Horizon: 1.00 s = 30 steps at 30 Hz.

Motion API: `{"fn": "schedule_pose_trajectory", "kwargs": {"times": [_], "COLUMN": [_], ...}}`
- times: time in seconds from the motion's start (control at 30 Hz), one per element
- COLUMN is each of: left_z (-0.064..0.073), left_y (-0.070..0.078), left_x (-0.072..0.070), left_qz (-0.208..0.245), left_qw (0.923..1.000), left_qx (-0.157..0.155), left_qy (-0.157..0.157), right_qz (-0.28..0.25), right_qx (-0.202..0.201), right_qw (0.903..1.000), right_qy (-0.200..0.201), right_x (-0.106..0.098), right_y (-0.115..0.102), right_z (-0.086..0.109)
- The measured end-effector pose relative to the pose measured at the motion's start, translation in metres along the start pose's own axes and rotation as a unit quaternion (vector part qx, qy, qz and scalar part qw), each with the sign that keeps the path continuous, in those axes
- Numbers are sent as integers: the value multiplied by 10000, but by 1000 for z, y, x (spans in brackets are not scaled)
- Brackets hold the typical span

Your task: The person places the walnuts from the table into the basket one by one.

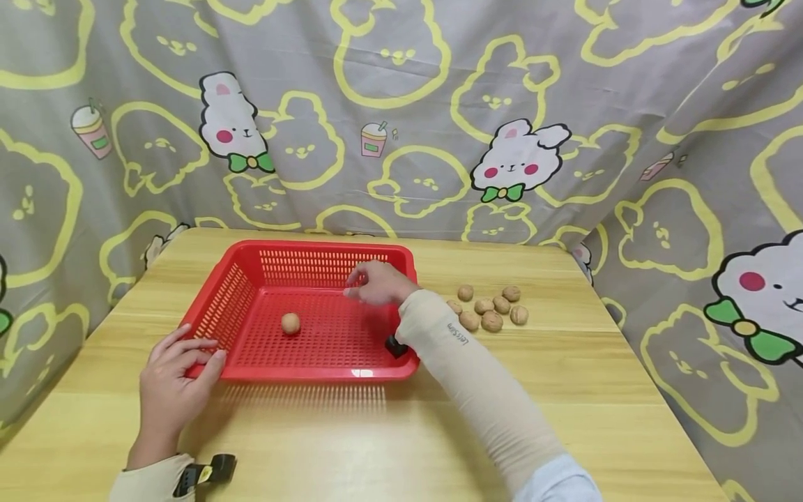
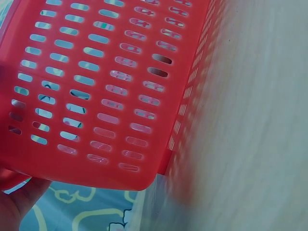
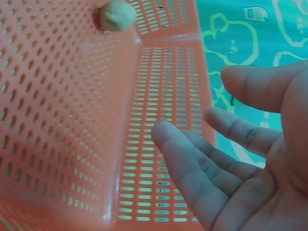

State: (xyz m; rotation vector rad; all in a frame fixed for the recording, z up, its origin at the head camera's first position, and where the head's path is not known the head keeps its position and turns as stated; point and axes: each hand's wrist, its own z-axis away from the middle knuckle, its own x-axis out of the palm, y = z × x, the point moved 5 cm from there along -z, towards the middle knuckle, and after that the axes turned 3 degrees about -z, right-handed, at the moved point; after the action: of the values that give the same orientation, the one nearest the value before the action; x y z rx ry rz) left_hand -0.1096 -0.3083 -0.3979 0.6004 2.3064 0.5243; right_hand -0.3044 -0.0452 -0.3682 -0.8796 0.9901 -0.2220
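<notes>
Head view: round tan walnut (image 1: pixel 291 323) inside red slotted basket (image 1: pixel 301 374).

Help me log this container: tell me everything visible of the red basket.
The red basket, seemingly plastic, is rectangular and open-topped, with slotted walls, perforated floor and solid rim. It sits upright on the wooden table, one walnut on its floor. The left hand holds its near left corner; the right hand hovers over its floor, apparently not touching.
</notes>
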Motion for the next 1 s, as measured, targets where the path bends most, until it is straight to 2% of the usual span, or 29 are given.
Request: {"fn": "schedule_pose_trajectory", "kwargs": {"times": [0.4, 0.47, 0.57, 0.7, 0.8, 1.0], "left_z": [0, 1, 2, 3, 3, 1], "left_y": [-1, -3, -5, -6, -6, -5], "left_x": [2, 1, 0, 0, 0, 1], "left_qz": [39, 27, 27, 19, -16, -5], "left_qw": [10000, 10000, 9999, 9999, 9999, 9999], "left_qx": [-6, -34, -51, -21, -13, -115], "left_qy": [-11, 19, 85, 123, 121, 84], "right_qz": [-539, -896, -1581, -2165, -2172, -1707], "right_qx": [-624, -845, -1107, -1190, -1097, -853], "right_qw": [9948, 9901, 9771, 9598, 9578, 9646], "right_qy": [593, 670, 901, 1331, 1529, 1819], "right_x": [-32, -37, -50, -70, -84, -109], "right_y": [-10, -11, -6, 9, 21, 46], "right_z": [18, 22, 29, 38, 44, 57]}}
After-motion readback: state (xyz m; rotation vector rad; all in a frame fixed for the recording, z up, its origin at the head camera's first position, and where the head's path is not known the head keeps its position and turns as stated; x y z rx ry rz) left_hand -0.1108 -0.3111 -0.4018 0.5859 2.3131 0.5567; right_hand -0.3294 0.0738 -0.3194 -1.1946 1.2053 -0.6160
